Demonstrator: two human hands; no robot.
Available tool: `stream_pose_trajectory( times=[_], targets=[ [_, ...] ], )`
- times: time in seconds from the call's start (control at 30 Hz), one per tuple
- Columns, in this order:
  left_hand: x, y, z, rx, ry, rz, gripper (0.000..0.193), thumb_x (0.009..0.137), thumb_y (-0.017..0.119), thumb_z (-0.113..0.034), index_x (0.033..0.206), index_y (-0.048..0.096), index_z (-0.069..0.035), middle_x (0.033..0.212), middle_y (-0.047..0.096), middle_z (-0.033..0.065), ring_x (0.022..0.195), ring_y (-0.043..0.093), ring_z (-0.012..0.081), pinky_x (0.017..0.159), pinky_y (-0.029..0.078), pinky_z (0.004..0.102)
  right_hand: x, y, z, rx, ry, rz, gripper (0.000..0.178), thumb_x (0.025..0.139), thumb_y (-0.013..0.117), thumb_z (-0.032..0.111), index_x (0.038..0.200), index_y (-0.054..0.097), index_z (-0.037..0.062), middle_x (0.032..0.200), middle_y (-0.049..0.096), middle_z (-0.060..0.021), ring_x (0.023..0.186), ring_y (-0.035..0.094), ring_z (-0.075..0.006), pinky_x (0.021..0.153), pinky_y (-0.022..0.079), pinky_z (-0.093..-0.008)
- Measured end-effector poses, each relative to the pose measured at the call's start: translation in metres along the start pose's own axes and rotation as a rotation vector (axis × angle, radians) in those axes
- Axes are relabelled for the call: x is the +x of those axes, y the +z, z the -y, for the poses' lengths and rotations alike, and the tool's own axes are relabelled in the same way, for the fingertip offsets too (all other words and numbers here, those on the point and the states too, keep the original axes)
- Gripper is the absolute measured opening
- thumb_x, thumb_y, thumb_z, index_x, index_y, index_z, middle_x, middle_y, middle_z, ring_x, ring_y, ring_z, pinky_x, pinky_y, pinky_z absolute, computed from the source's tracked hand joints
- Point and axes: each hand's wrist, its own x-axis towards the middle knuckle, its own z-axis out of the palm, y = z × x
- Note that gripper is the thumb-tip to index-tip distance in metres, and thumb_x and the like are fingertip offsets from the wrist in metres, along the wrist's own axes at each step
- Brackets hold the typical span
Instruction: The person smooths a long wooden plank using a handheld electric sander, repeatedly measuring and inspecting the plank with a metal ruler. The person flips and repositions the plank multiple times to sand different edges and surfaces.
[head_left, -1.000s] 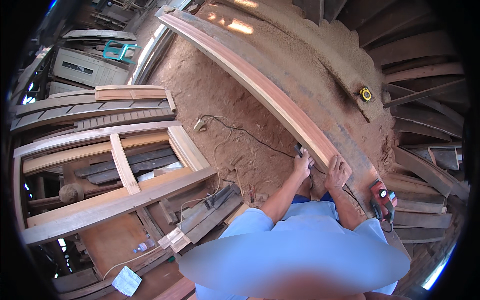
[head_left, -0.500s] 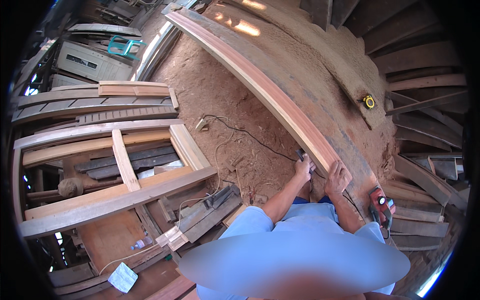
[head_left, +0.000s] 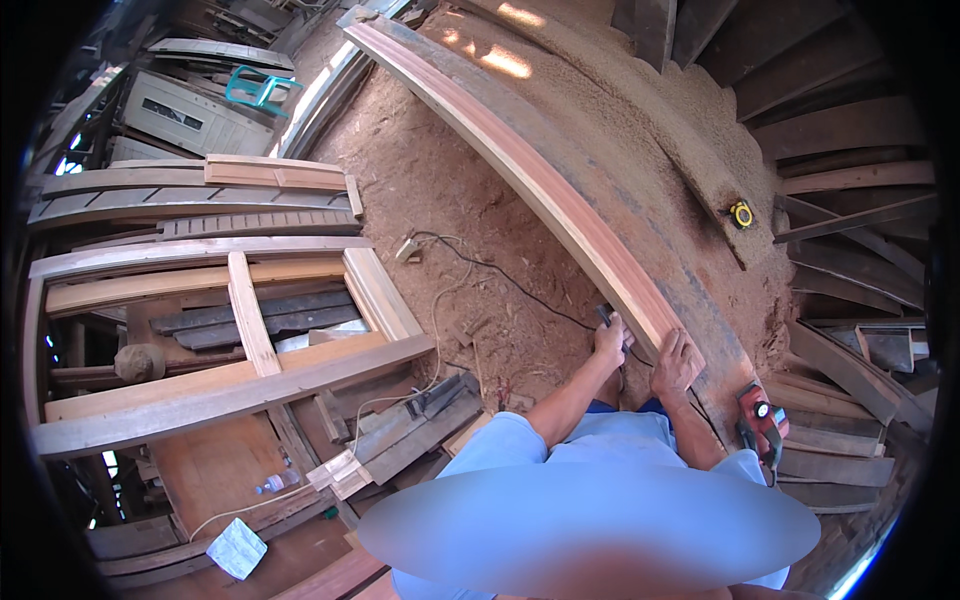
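Note:
A long reddish plank [head_left: 560,195] with a pale near side runs from the far left toward my body. Its near end is under my right hand [head_left: 676,365], whose fingers lie bent over the top face and grip it. Just left of the plank, my left hand [head_left: 612,342] is closed around a small dark object [head_left: 603,315]. Only the object's dark tip shows above the fingers, so its kind is unclear. The plank rests on a wide worn bench board [head_left: 690,280]. To the right of my right hand sits a red power tool [head_left: 762,415] with a cord.
A yellow tape measure [head_left: 740,214] lies on the sawdust-covered surface at right. On the left stands a wooden frame [head_left: 240,310] over stacked timber. A dark cord [head_left: 510,275] crosses the dusty ground. Dark boards [head_left: 850,130] line the right. A teal plastic chair [head_left: 262,90] is far left.
The view has shifted slightly. My left hand still holds the dark object beside the plank, and my right hand stays on the plank's near end.

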Motion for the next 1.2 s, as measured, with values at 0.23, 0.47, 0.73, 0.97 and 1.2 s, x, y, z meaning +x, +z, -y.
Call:
stream_pose_trajectory(
  times=[0.23,0.47,0.73,0.97,1.2],
  targets=[
    [-0.006,0.01,0.0,-0.092,0.064,0.32,0.016,0.109,0.047,-0.03,0.108,0.052,-0.015,0.077,0.051,-0.0027,0.059,0.044,0.0106,0.06,0.045,0.0296,0.031,-0.026,-0.031,0.132,0.064,0.311,0.087,0.06,0.081,0.022,0.137,0.045,-0.0004,0.126,0.061,-0.0261,0.11,0.064,-0.0425,0.095,0.053,-0.0472],
    [-0.039,0.035,-0.009,0.196,0.183,0.16,0.042,0.106,0.052,-0.031,0.142,0.048,-0.011,0.087,0.07,0.0079,0.058,0.055,0.0102,0.05,0.045,0.0253,0.083,-0.014,-0.104,0.196,0.091,0.459,0.084,0.062,0.079,0.026,0.135,0.045,-0.0015,0.112,0.066,-0.0318,0.108,0.064,-0.0471,0.095,0.053,-0.0492],
    [-0.1,-0.024,-0.025,0.784,0.58,-0.157,0.036,0.104,0.049,-0.036,0.117,0.049,-0.002,0.082,0.066,0.0069,0.083,0.063,0.0187,0.08,0.05,0.0361,0.072,-0.007,-0.101,0.235,0.068,0.431,0.075,0.068,0.074,0.026,0.131,0.045,-0.0025,0.11,0.067,-0.0312,0.106,0.065,-0.0479,0.094,0.052,-0.0509],
    [-0.101,-0.04,-0.011,0.779,1.107,-0.087,0.033,0.104,0.05,-0.025,0.124,0.051,0.001,0.099,0.065,0.0199,0.088,0.065,0.0326,0.083,0.051,0.0441,0.053,-0.067,-0.071,0.512,0.032,0.242,0.08,0.085,0.071,0.043,0.143,0.043,-0.0036,0.128,0.061,-0.0279,0.119,0.06,-0.04,0.106,0.045,-0.0469],
    [-0.185,0.1,-0.003,1.1,1.353,0.457,0.042,0.087,0.066,-0.012,0.127,0.058,0.002,0.117,0.058,0.0226,0.106,0.058,0.0403,0.092,0.048,0.0431,0.048,-0.103,-0.06,2.203,0.216,0.759,0.058,0.1,0.055,0.051,0.131,0.059,0.0013,0.127,0.062,-0.014,0.112,0.061,-0.0251,0.104,0.048,-0.0434]
  ],
)
